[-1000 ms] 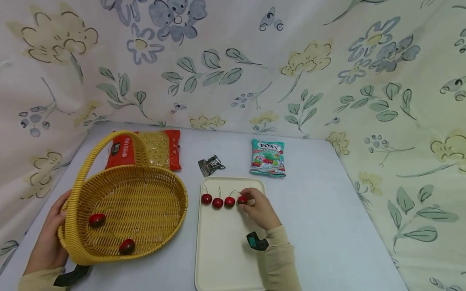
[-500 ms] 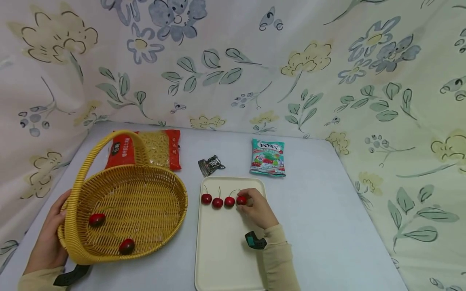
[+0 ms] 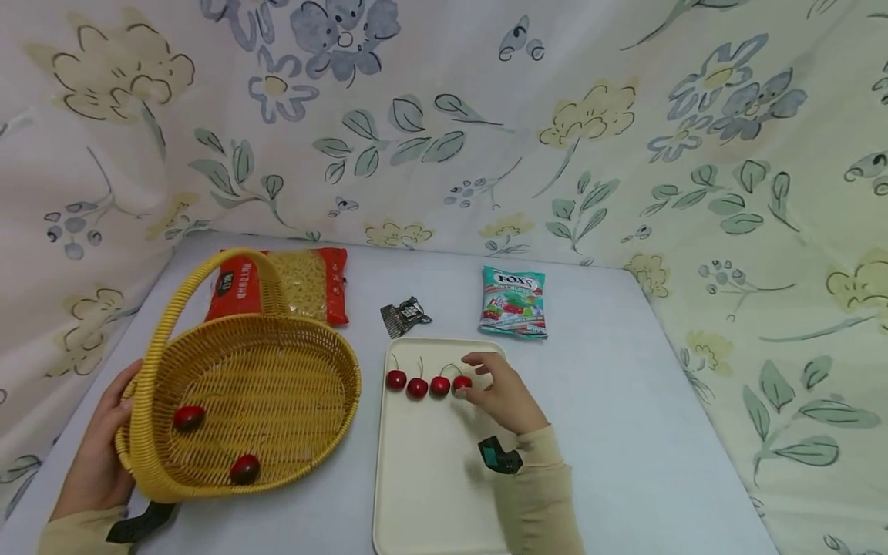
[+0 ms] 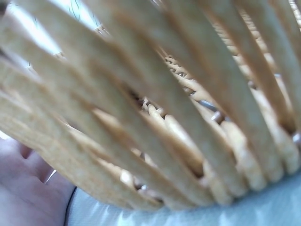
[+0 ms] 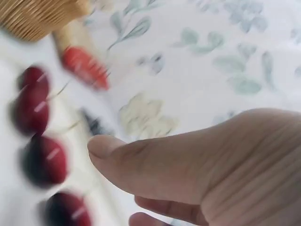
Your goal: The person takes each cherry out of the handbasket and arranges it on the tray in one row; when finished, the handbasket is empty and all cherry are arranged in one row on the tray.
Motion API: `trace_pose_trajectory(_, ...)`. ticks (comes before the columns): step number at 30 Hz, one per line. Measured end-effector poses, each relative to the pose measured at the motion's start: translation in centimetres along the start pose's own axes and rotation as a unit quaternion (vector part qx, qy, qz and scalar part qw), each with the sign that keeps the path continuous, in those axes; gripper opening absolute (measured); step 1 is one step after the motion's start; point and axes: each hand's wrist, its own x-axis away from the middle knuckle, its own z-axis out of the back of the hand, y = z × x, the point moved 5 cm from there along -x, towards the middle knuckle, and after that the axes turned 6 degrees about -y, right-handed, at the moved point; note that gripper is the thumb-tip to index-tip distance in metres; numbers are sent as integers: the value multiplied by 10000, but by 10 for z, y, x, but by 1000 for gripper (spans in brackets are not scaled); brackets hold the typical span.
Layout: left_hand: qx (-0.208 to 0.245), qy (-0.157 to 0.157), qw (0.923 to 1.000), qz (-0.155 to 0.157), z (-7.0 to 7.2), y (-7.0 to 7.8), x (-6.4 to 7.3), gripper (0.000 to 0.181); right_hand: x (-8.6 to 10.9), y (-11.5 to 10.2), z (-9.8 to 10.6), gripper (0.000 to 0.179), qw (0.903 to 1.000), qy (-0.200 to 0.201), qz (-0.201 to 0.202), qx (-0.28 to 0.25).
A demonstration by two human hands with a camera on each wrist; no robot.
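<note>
Four red cherries (image 3: 440, 387) with stems lie in a row near twelve o'clock on the cream rectangular tray (image 3: 433, 478). Your right hand (image 3: 508, 397) grasps nothing, thumb and fingers parted at the rightmost cherry (image 3: 461, 381). Your left hand (image 3: 97, 462) grips the yellow wicker basket (image 3: 284, 408) at its nine-o'clock side; inside, two more cherries (image 3: 245, 469) sit towards nine and six o'clock.

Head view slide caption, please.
Right hand at four cherries lined up on a tray; left hand holding a basket with two more inside.
</note>
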Motion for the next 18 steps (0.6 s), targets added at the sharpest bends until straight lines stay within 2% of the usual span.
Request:
trace_pose_trajectory(2,-43,36,10000,-3,1,2,2,53,-3,-23,7,45,9996,-61,272,25)
trace_pose_trajectory(4,-74,55,10000,-15,2,4,4,53,-10,-53,8,42,9971,-235,718,-19)
trace_pose_trajectory(7,-5,0,10000,-38,3,6,6,52,-24,-103,-11,38,9840,-886,1533,-182)
trace_pose_trajectory(8,29,-39,10000,-30,3,6,6,52,-30,-120,-23,36,9759,-1258,1760,-283)
trace_pose_trajectory(10,46,-166,9998,-17,2,5,6,52,-41,-152,-55,34,9538,-2079,2136,-373)
trace_pose_trajectory(12,-22,-252,9997,2,2,4,5,52,-54,-179,-94,34,9327,-2782,2295,-84)
trace_pose_trajectory(14,-134,-301,9995,21,1,3,4,52,-66,-201,-133,34,9139,-3319,2298,428)
trace_pose_trajectory(18,-548,-358,9977,197,0,-3,2,52,-90,-230,-201,37,8804,-3755,2198,1887)
